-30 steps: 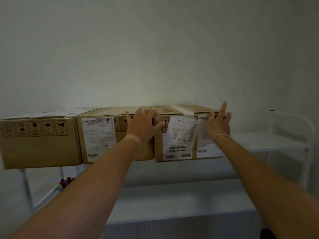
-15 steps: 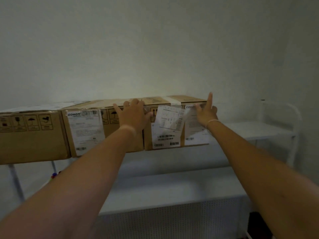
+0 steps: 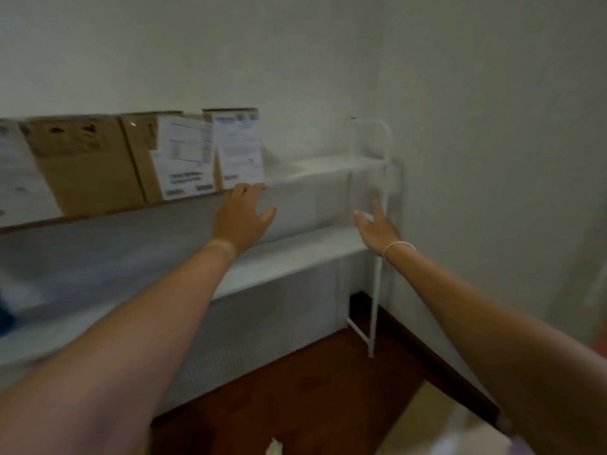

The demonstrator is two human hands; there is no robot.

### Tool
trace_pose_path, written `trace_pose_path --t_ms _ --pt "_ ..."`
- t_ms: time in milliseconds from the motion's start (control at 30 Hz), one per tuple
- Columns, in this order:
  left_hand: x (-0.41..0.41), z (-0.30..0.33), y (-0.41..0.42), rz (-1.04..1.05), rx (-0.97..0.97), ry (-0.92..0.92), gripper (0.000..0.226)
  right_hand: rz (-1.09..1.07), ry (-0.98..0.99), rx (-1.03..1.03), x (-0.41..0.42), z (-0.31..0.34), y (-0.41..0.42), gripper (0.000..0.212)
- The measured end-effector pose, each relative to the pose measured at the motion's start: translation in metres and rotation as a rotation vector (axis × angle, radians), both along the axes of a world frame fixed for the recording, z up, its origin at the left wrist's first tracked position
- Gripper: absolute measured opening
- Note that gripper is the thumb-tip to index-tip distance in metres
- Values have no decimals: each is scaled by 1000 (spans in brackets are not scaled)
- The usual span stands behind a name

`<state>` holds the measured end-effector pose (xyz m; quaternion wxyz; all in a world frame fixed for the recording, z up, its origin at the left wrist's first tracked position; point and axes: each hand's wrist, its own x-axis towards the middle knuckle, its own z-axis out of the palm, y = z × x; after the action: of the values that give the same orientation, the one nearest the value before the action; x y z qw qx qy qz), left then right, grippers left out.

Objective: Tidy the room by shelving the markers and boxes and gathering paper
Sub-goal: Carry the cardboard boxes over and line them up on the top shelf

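Both hands released, holding nothing: left hand (image 3: pixel 243 214) under cardboard boxes (image 3: pixel 138 159) on upper shelf (image 3: pixel 328 165); right hand (image 3: pixel 374 224) near white frame post (image 3: pixel 377 280). Blurred paper scrap (image 3: pixel 274 448) on floor.

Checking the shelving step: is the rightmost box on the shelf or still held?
On the shelf: rightmost box rests there; both hands are off it.

Both arms are reaching forward, extended — left hand (image 3: pixel 241 216) and right hand (image 3: pixel 377 226) are hovering with fingers loosely spread, gripping nothing, well apart.
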<state>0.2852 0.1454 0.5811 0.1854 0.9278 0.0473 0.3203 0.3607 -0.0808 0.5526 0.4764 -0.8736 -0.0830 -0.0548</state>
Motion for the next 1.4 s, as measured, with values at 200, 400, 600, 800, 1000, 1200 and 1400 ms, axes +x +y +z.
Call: trace_pose_path --t_ms 200,400,600,800,1000,1200,1400 --pt "-2 -64 -97 -190 -55 177 52 -136 158 -36 -62 -62 -111 69" --pt "-21 -111 -161 -353 -94 350 57 -233 283 -51 -107 -110 -178 70" --pt "-15 -156 -197 -385 -177 516 58 -303 399 -48 -130 -156 -218 69" --pt "-4 -233 -240 -424 -229 671 56 -389 541 8 -145 -233 -248 73" --pt "5 -334 -277 -400 -230 867 55 -411 739 51 -151 -338 -275 68" --pt "32 -435 -291 -323 -255 1103 60 -464 876 155 -135 -441 -284 65" --pt "63 -525 -290 -192 -377 1245 62 -554 993 368 -108 -533 -284 81"
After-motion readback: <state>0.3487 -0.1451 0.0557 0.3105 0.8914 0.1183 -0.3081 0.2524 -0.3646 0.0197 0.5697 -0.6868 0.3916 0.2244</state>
